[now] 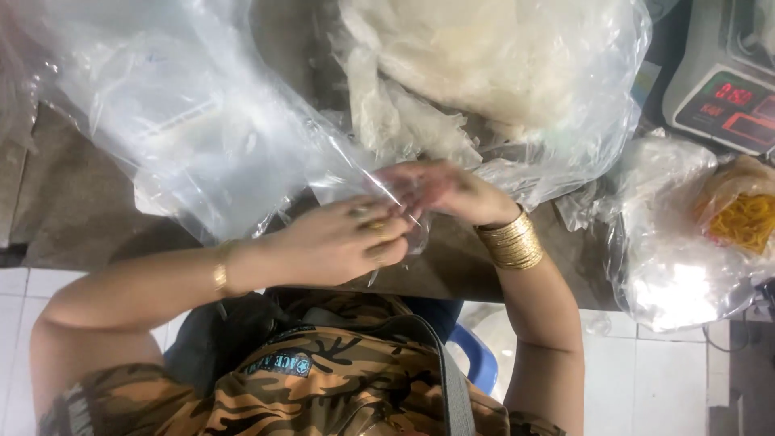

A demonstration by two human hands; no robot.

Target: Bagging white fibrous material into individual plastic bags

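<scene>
The person's left hand and right hand are meeting at the table edge, fingertips together, both pinching the thin mouth of a clear plastic bag that is trailing away up and to the left of the left hand. The left fingers are curling closed on the film; the right fingers are lying flatter over it, and I cannot tell how firmly they are gripping.

Just beyond the right hand, a larger bag of pale rice-paper sheets is lying open, its loose flap nearly touching the knuckles. The film looks slippery and very thin, so it could slip out of the pinch or tear if the hands pull apart hard. The stacked gold bangles on the right wrist could also snag it, I would guess.

Further right of the right hand, a bag of yellow rubber bands is sitting beside a digital scale. Everything is resting on a brown, worn tabletop; below it, white floor tiles are showing.
</scene>
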